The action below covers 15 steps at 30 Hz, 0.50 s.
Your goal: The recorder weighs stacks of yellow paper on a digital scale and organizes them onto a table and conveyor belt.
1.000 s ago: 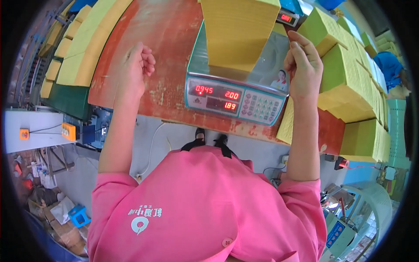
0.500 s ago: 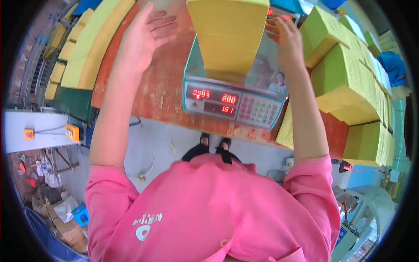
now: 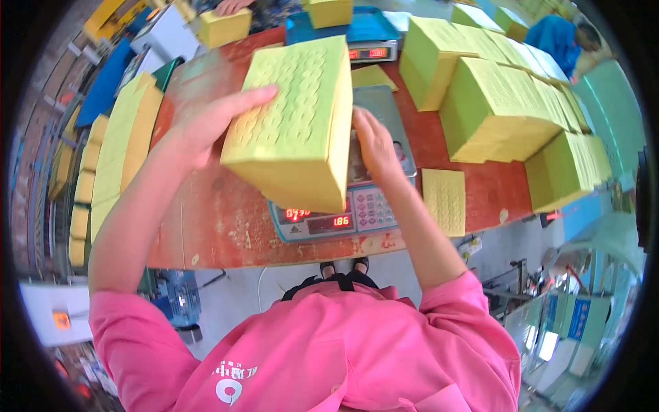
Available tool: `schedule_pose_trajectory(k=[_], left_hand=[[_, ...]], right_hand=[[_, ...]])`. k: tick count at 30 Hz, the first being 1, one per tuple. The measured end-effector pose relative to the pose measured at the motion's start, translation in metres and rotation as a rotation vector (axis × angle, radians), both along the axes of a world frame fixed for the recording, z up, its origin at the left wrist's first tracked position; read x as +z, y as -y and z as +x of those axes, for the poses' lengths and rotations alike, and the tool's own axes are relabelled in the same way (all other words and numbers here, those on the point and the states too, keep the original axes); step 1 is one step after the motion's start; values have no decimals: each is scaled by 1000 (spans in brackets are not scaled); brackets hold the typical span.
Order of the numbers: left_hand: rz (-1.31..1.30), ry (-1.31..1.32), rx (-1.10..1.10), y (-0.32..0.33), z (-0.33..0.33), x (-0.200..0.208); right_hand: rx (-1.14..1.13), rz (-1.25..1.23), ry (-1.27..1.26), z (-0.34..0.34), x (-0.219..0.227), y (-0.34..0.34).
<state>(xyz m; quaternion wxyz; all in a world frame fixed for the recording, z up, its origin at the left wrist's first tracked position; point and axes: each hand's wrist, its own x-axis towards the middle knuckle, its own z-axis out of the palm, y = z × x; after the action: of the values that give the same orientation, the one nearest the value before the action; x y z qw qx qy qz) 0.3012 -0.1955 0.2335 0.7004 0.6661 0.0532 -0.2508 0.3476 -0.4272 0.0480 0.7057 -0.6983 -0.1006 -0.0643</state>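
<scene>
A thick stack of yellow embossed paper [image 3: 295, 123] is lifted above a grey digital scale [image 3: 343, 216] on the red table [image 3: 213, 226]. My left hand [image 3: 206, 123] presses flat against the stack's left side, fingers spread over its top edge. Against the stack's right side sits my right hand [image 3: 374, 147], over the scale's pan. The stack hides most of the pan. The scale's red digits glow below the stack.
Tall yellow paper stacks [image 3: 494, 103] fill the table's right side, and a thin yellow sheet pile [image 3: 445, 199] lies beside the scale. More yellow bundles [image 3: 120, 144] line the left. A second scale [image 3: 364, 34] and another person's hand [image 3: 233, 7] are at the far edge.
Both hands went from pinching at the stack's sides to gripping it, and the stack has come up off the scale pan toward me and tilted, top face now showing.
</scene>
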Motion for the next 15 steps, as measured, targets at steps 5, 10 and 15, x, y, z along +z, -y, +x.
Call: schedule_pose_trajectory(k=[5, 10, 15], left_hand=[[-51, -38, -50, -2, 1, -9], [50, -133, -71, 9, 13, -24], [-26, 29, 2, -2, -14, -33]], right_hand=[[-129, 123, -216, -124, -7, 32], [163, 693, -862, -146, -45, 13], [282, 784, -758, -139, -46, -3]])
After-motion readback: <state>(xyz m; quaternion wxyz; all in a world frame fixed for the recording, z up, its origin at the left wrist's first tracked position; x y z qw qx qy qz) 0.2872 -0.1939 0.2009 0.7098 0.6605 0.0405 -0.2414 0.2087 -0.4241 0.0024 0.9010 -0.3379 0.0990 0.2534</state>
